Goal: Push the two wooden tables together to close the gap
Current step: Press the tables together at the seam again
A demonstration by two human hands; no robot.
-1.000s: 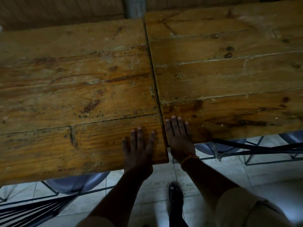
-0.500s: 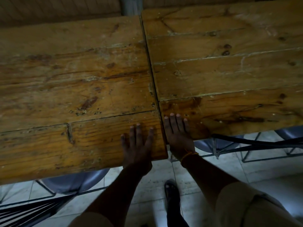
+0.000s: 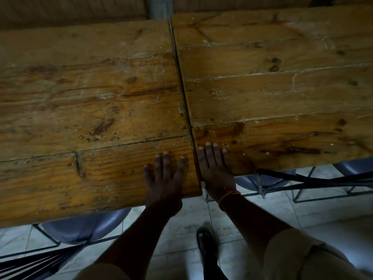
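Two worn plank tables fill the view. The left wooden table (image 3: 84, 110) and the right wooden table (image 3: 278, 93) meet along a thin dark seam (image 3: 182, 85) running from far to near. The left table's near edge sticks out closer to me than the right one's. My left hand (image 3: 164, 178) lies flat, fingers spread, on the left table's near right corner. My right hand (image 3: 215, 164) lies flat on the right table's near left corner, just across the seam, with an orange band at the wrist. Neither hand holds anything.
Blue chair seats (image 3: 86, 225) on black metal frames stand tucked under both tables. Black straps (image 3: 314, 177) run under the right table's edge. My dark shoe (image 3: 206, 243) stands on the pale tiled floor (image 3: 181, 229). A grey post (image 3: 157, 6) rises behind the tables.
Both hands stay flat at the seam and the tables stay together. The view has shifted slightly.
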